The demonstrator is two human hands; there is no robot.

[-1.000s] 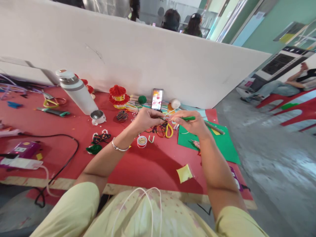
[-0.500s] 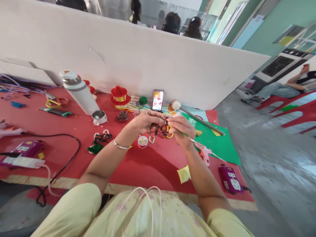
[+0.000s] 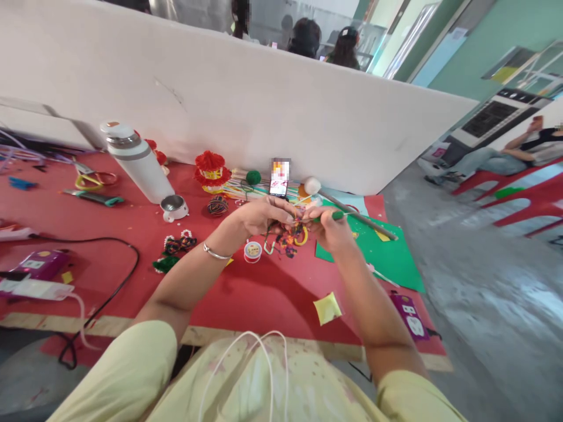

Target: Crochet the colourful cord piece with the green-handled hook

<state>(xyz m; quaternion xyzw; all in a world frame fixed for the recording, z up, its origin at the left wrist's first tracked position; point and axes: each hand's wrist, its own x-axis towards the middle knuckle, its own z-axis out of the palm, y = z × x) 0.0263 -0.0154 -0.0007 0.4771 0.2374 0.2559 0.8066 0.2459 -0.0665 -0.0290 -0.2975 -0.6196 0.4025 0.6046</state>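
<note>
Near the middle of the red table my left hand (image 3: pixel 269 217) pinches the upper edge of a multicoloured yarn piece (image 3: pixel 288 241). My right hand (image 3: pixel 328 227) grips a thin tool with a green handle (image 3: pixel 337 215), its tip end at the yarn by my left fingertips. A yellow ring (image 3: pixel 301 236) shows beside the yarn. Just left of the piece are a light green clip-like loop (image 3: pixel 270 247) and a white-and-red spool (image 3: pixel 253 251). Behind my hands stands a lit phone (image 3: pixel 280 177).
A white bottle (image 3: pixel 138 164), metal cup (image 3: pixel 173 207), scissors (image 3: pixel 94 177) and yarn ball (image 3: pixel 217 206) stand left. At right are green sheet (image 3: pixel 373 252), stick (image 3: pixel 369 220), yellow packet (image 3: pixel 328 309) and purple power strip (image 3: pixel 410 317). A white partition (image 3: pixel 264 99) rises behind.
My right hand has turned, so the green-handled tool now shows above it, pointing towards the yarn. The yarn piece hangs slightly lower, and my right forearm now covers the pink glue gun.
</note>
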